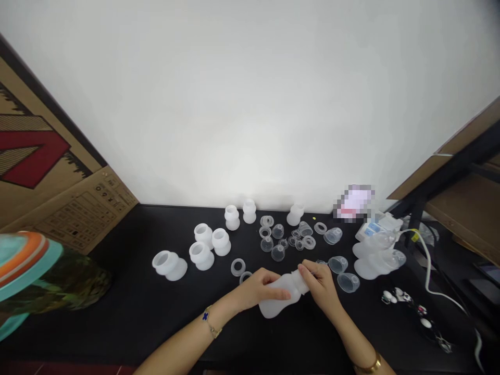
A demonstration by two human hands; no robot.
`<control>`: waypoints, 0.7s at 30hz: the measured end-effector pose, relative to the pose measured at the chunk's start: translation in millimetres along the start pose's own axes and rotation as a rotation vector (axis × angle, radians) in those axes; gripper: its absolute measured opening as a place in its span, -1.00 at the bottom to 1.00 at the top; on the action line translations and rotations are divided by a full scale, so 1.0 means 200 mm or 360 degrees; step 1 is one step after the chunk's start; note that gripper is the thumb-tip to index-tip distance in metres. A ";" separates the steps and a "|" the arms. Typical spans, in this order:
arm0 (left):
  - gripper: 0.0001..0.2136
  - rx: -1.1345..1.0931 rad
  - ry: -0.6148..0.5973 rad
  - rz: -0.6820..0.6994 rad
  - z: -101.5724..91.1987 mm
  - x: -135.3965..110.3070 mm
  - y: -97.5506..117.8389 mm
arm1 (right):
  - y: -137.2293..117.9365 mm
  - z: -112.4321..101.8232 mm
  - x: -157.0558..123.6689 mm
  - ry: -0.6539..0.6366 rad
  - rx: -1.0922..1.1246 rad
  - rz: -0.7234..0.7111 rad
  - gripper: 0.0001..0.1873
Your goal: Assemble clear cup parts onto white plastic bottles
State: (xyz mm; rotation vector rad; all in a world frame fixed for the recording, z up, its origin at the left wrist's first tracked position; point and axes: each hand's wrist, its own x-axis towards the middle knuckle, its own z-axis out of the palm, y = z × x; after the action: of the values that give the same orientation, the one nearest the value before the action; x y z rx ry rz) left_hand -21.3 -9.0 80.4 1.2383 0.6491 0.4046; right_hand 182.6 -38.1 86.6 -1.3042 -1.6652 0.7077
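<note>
My left hand (260,289) and my right hand (318,284) both grip a frosted white silicone bottle-shaped piece (279,297), which lies tilted just above the black table (117,325). Its wide end points down to the left. A translucent ring (238,267) lies left of my left hand, and a clear cup (348,283) sits right of my right hand. Several frosted hourglass-shaped silicone pieces (203,252) stand farther left. Several small clear domes and rings (277,245) are grouped ahead of my hands.
A white device with clear attachments (375,245) and a white cable (428,260) sit at the right, beside small black-and-white parts (398,297). A cardboard box (50,156) leans at the left, near a teal-and-orange object (23,260). A white wall backs the table.
</note>
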 end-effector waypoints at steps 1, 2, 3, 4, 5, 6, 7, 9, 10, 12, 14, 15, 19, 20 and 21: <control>-0.63 0.0008 -0.0001 0.0003 0.00 0.00 0.00 | 0.00 0.00 0.00 -0.0003 0.0001 0.0005 -0.49; -0.63 0.0015 -0.0004 0.0006 0.00 0.00 0.00 | 0.00 0.00 0.00 -0.0007 0.0004 0.0008 -0.49; -0.63 0.0022 -0.0006 0.0010 0.00 0.00 0.00 | 0.00 0.00 0.00 -0.0009 0.0006 0.0010 -0.49; -0.63 0.0025 -0.0007 0.0014 0.00 0.00 0.01 | 0.00 0.00 0.00 -0.0009 0.0010 0.0011 -0.49; -0.64 0.0027 -0.0005 0.0019 0.00 0.00 0.01 | 0.00 0.00 0.00 -0.0010 0.0013 0.0012 -0.48; -0.64 0.0031 -0.0003 0.0023 0.00 0.00 0.01 | 0.00 0.00 0.00 -0.0014 0.0014 0.0014 -0.48; -0.64 0.0037 -0.0001 0.0025 0.00 0.00 0.01 | 0.00 0.00 0.00 -0.0016 0.0015 0.0017 -0.48; -0.64 0.0052 0.0003 0.0031 0.01 -0.01 0.02 | 0.00 0.00 0.00 -0.0022 0.0017 0.0031 -0.48; -0.64 0.0059 0.0004 0.0035 0.01 -0.01 0.02 | 0.00 0.00 0.00 -0.0027 0.0017 0.0041 -0.48; -0.65 0.0079 0.0008 0.0044 0.01 -0.01 0.02 | 0.00 0.00 0.00 -0.0033 0.0016 0.0055 -0.48; -0.66 0.0098 0.0019 0.0051 0.01 -0.01 0.02 | 0.00 0.00 0.00 -0.0032 0.0019 0.0059 -0.49; -0.66 0.0109 0.0026 0.0053 0.01 -0.01 0.03 | 0.00 0.00 0.00 -0.0028 0.0022 0.0056 -0.48; -0.65 0.0144 0.0049 0.0053 0.01 -0.01 0.03 | 0.00 0.00 0.01 -0.0035 0.0021 0.0055 -0.47; -0.65 0.0152 0.0052 0.0058 0.01 -0.01 0.03 | 0.00 0.00 0.01 -0.0039 0.0018 0.0056 -0.47; -0.65 0.0158 0.0054 0.0063 0.01 -0.01 0.03 | 0.00 0.00 0.01 -0.0042 0.0014 0.0056 -0.47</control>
State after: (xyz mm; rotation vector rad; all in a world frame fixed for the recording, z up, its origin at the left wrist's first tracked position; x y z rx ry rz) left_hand -20.7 -10.3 87.2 1.3429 0.6811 0.4311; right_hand 182.1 -36.5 87.6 -1.3262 -1.6620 0.7549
